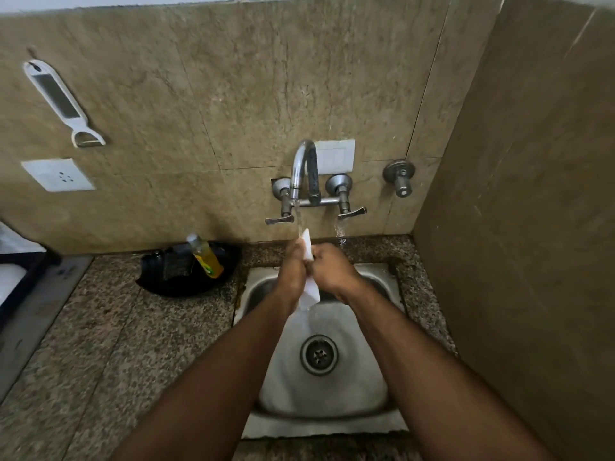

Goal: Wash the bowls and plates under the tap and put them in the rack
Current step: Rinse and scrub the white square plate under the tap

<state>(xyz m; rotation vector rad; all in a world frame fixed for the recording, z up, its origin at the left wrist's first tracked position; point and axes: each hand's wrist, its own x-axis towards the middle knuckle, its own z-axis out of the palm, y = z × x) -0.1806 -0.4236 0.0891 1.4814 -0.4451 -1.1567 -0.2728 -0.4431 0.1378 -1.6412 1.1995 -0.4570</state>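
Beige stone tiles back a speckled granite counter (109,331) with a small steel sink (376,387) set into it. Water runs from the curved tap (303,168) onto a white plate (310,291) held edge-on above the basin. Both hands meet on it: the left hand (294,271) and the right hand (332,271) each grip the plate from their own side, fingers curled around it. A yellow soap bottle (204,254) leans in a black dish (186,277) left of the sink; its label is too blurred to read. A white peeler (61,101) hangs on the wall above a socket (58,174).
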